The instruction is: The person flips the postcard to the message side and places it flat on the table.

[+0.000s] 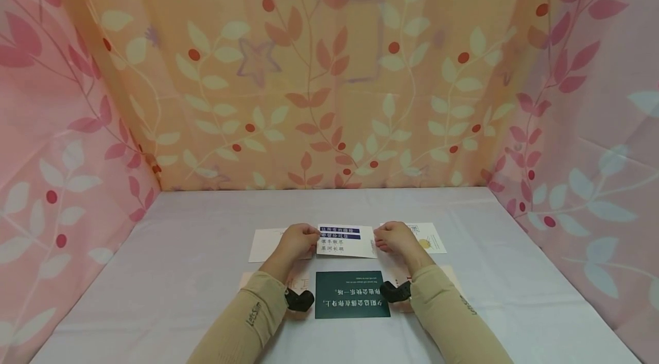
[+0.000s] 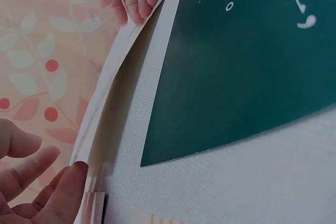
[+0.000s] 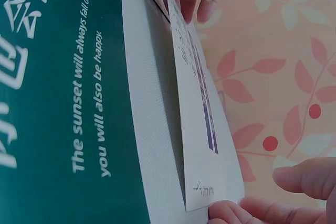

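Both hands hold a white card (image 1: 346,242) printed with dark blue bands and Chinese characters, its face tilted toward me. My left hand (image 1: 300,240) grips the left end, with a fingertip over the edge in the left wrist view. At the opposite end, my right hand (image 1: 399,238) has fingers around the corner, while its thumb (image 3: 304,177) stands apart from the card in the right wrist view. A shadowed gap shows under the slightly bowed card. Just nearer to me lies a dark green card (image 1: 352,295) with white Chinese and English lettering.
Behind the left hand lies a pale card (image 1: 262,245); behind the right, a white card with a yellow drawing (image 1: 429,238). More cards lie partly hidden beneath the forearms. A white cloth covers the table (image 1: 206,221), with floral curtains (image 1: 329,123) on three sides.
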A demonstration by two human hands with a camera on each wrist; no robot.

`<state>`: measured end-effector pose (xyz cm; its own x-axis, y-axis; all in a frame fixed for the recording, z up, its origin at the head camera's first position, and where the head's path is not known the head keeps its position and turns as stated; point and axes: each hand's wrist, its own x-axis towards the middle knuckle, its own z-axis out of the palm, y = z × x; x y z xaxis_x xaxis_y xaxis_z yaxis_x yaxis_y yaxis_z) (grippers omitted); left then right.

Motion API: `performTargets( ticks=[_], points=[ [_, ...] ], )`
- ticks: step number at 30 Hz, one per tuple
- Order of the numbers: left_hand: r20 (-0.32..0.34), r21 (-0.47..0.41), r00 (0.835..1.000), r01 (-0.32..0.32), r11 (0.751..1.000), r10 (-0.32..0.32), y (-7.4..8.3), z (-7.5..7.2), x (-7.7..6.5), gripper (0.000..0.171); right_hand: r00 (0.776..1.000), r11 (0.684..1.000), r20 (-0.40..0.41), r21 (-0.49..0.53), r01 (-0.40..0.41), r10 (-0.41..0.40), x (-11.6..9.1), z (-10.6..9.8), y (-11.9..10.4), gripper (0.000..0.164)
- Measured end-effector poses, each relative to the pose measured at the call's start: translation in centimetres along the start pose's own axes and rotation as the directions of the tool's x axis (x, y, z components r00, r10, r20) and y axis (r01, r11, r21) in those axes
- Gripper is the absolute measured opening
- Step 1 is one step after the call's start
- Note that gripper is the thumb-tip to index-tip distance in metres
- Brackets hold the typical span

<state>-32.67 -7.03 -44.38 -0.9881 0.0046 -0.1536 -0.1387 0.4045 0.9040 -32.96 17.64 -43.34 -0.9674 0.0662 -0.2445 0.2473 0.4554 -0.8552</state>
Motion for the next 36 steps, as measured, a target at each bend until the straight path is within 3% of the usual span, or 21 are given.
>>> performTargets(
  ticks=[5,11,23,36],
  points=[
    [-0.02,0.039,1.0,0.008,0.999,-0.007,-0.04,0.17,0.32,0.02,1.0,1.0,0.009,0.014,0.002,-0.002,-0.17,-0.12,-0.21,0.024],
    [-0.053,0.014,0.998,0.042,0.999,-0.041,0.01,0.33,0.51,0.032,1.0,1.0,0.013,-0.005,0.013,-0.013,-0.38,-0.13,-0.44,0.023],
    [-0.004,0.005,0.999,0.034,0.999,-0.034,0.17,0.46,0.35,0.043,1.0,0.999,0.006,-0.03,-0.027,0.028,-0.14,0.01,-0.47,0.021],
    [0.018,-0.074,0.997,0.077,0.994,-0.076,-0.04,0.19,0.05,0.034,1.0,0.997,-0.004,-0.065,-0.031,0.03,-0.15,0.03,-0.37,0.026]
  ],
)
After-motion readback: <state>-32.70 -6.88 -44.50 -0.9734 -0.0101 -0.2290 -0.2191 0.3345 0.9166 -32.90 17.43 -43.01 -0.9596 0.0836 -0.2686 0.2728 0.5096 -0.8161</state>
